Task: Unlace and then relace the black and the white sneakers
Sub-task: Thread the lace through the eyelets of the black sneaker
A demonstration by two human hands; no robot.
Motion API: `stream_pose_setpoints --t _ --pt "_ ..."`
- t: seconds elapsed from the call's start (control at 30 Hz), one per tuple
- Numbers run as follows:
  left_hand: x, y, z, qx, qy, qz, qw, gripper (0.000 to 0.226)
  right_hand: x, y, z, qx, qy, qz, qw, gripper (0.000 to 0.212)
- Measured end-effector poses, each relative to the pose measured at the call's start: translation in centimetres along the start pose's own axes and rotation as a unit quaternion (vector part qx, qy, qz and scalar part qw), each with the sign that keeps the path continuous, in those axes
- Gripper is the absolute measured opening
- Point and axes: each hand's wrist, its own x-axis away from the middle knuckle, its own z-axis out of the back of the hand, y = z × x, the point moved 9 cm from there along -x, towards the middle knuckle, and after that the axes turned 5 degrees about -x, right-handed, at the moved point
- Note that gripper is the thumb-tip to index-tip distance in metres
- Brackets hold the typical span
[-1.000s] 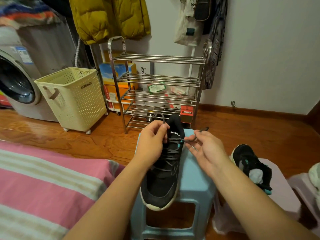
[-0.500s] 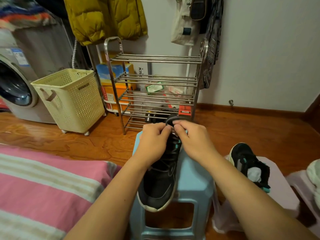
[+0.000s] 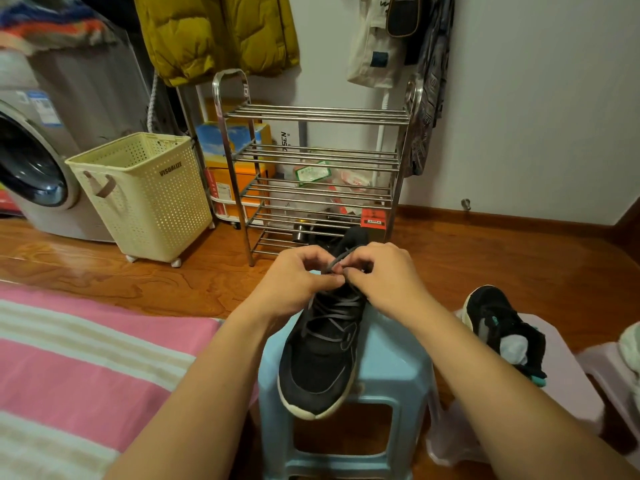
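A black sneaker [image 3: 320, 362] with a pale sole and grey laces lies on a light blue stool [image 3: 391, 379], toe toward me. My left hand [image 3: 298, 278] and my right hand [image 3: 381, 275] meet over its tongue, both pinching the grey lace [image 3: 337, 259], which arches in a small loop between my fingertips. A second black sneaker [image 3: 502, 330] with teal trim and a grey heel patch rests on a pale pink stool [image 3: 568, 368] to the right. A white shoe [image 3: 630, 348] shows only partly at the right edge.
A pink and white striped bed [image 3: 86, 368] fills the lower left. Behind stand a steel shoe rack [image 3: 311, 174], a cream laundry basket [image 3: 145, 195] on wheels and a washing machine [image 3: 34, 174]. A yellow jacket [image 3: 214, 32] hangs above on the wall. The floor is wood.
My right hand came in from the right, where it held a lace end out, and joined my left hand over the tongue. Both now pinch a lace loop.
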Motion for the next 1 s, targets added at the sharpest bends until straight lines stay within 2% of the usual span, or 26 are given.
stream_pose_setpoints --t 0.07,0.17,0.23,0.33,0.43,0.5,0.63,0.7,0.77,0.83,0.93,0.97,1.0 --pt "0.0 0.6 0.6 -0.094 0.085 -0.021 0.992 0.024 0.0 0.2 0.0 -0.024 0.006 -0.01 1.0 0.015" --pt "1.0 1.9 1.1 -0.17 0.242 -0.069 0.953 0.024 -0.2 0.2 -0.3 -0.039 -0.036 -0.006 0.999 0.024" --pt "1.3 2.3 0.6 -0.193 0.266 -0.086 0.941 0.02 -0.3 -0.1 0.3 -0.087 -0.053 -0.005 0.995 0.018" --pt "0.9 2.1 0.5 -0.25 0.236 -0.077 0.936 0.02 -0.2 -0.6 0.8 -0.156 -0.077 0.01 0.985 0.021" --pt "0.7 2.0 0.6 -0.289 0.162 -0.076 0.94 0.021 -0.3 -1.4 2.1 -0.035 -0.011 0.103 0.994 0.017" --pt "0.7 2.0 0.8 -0.298 0.123 -0.072 0.944 0.02 0.1 -3.0 2.8 0.031 0.052 0.197 0.978 0.014" --pt "1.2 2.5 0.6 -0.335 0.121 -0.06 0.933 0.033 0.4 -3.6 2.4 0.117 0.09 0.257 0.955 0.009" --pt "1.3 1.4 -0.1 -0.323 0.067 -0.022 0.944 0.033 -0.4 -1.0 3.0 0.152 0.114 0.207 0.96 0.004" --pt "1.8 -0.3 -0.4 -0.253 0.012 0.033 0.967 0.034 -0.8 1.6 2.9 0.157 0.1 0.139 0.973 0.003" --pt "2.2 -1.5 0.1 -0.171 0.006 0.077 0.982 0.036 -1.2 2.3 2.6 0.079 0.104 0.088 0.987 0.005" --pt "2.5 -2.5 0.5 -0.037 0.026 0.133 0.99 0.04 -1.9 2.9 2.7 -0.159 0.121 -0.025 0.979 0.009" --pt "2.6 -2.7 0.2 -0.005 0.021 0.147 0.989 0.04 -1.9 3.4 2.5 -0.181 0.108 -0.047 0.976 0.008" --pt "2.7 -2.8 0.0 0.013 0.015 0.159 0.987 0.041 -1.7 3.7 2.6 -0.139 0.101 -0.042 0.984 0.006"
